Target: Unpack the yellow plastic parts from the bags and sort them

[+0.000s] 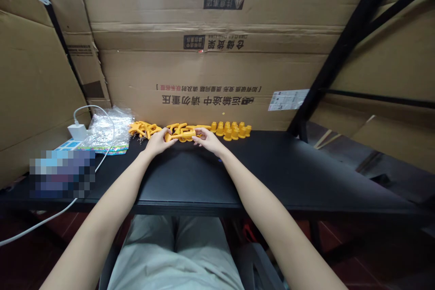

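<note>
Both hands meet over the back of a black table (190,176). My left hand (159,141) closes its thumb and fingers on the left end of a yellow plastic part (183,135), a bar-like piece whose exact kind I cannot make out. At its other end, my right hand (208,140) grips the same part between thumb and fingers. Just behind the hands lie more yellow plastic pieces (144,128), branched and heaped. Several yellow cup-shaped pieces (234,130) stand upright in rows to the right of my right hand.
At the left are a clear plastic bag (110,124), a white charger (78,131) with a white cable (102,161) running off the front edge, and a blurred-out object (63,174). Cardboard (204,68) walls the back; a black metal post (333,59) rises at right.
</note>
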Available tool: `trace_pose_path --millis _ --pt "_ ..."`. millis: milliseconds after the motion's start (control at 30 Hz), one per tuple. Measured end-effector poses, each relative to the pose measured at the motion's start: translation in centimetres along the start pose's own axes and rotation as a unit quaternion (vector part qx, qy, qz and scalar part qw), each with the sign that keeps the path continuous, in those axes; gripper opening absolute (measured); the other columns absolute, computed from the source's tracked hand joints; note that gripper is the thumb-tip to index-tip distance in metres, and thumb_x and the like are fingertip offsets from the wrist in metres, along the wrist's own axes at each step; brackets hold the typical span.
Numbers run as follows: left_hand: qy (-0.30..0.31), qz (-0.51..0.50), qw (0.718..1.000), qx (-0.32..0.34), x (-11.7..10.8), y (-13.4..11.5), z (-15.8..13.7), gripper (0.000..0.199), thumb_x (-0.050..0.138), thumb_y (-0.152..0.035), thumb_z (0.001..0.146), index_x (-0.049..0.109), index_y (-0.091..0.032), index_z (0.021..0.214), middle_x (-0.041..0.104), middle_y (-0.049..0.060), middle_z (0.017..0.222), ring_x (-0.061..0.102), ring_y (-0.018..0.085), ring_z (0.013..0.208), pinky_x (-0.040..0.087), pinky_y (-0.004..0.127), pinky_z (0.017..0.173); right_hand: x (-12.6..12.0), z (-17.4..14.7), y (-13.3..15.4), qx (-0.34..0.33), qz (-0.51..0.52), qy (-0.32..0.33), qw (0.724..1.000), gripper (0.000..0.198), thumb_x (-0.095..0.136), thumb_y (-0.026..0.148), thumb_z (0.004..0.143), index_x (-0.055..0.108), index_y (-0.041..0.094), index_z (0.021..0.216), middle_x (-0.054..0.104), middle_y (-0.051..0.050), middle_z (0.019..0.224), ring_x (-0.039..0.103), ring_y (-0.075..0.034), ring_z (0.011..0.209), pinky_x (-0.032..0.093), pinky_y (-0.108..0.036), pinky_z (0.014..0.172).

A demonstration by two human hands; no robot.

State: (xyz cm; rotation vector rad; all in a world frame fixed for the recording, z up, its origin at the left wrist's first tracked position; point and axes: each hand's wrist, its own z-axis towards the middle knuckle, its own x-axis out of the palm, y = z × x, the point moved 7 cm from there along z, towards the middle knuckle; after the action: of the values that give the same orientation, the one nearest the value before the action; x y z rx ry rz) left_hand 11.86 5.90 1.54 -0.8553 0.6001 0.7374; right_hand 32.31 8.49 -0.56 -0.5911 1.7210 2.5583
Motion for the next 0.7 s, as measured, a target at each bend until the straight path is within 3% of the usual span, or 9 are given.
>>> trace_pose_path --millis 167,333,700 --pt "0.003 0.001 1.0 0.003 0.11 0.06 0.04 0.032 0.062 -0.049 0.076 0.058 -0.023 0.092 0.058 -0.003 0.068 0.053 0.014 0.063 0.039 0.024 0.061 -0.07 0.07 0.06 -0.018 -0.005 0.008 1.0 0.041 0.068 0.037 0.077 0.056 0.02 0.113 0.061 -0.01 0.12 0.066 -0.011 0.065 0.053 -0.025 0.057" --pt "0.004 -0.006 1.0 0.014 0.12 -0.17 0.03 0.03 0.061 -0.049 0.077 0.057 -0.023 0.091 0.055 -0.004 0.064 0.051 0.013 0.06 0.037 0.024 0.059 -0.05 0.07 0.23 -0.041 0.0 0.034 0.999 0.05 0.067 0.036 0.078 0.054 0.022 0.123 0.062 -0.009 0.117 0.065 -0.01 0.062 0.052 -0.024 0.054" --pt "0.001 0.004 1.0 -0.004 -0.14 -0.28 0.03 0.031 0.065 -0.048 0.074 0.057 -0.023 0.09 0.057 -0.003 0.068 0.052 0.014 0.064 0.037 0.024 0.06 -0.05 0.16 0.14 -0.049 0.035 0.03 0.998 0.052 0.077 0.044 0.066 0.062 0.017 0.108 0.067 -0.007 0.101 0.061 -0.011 0.057 0.055 -0.03 0.062"
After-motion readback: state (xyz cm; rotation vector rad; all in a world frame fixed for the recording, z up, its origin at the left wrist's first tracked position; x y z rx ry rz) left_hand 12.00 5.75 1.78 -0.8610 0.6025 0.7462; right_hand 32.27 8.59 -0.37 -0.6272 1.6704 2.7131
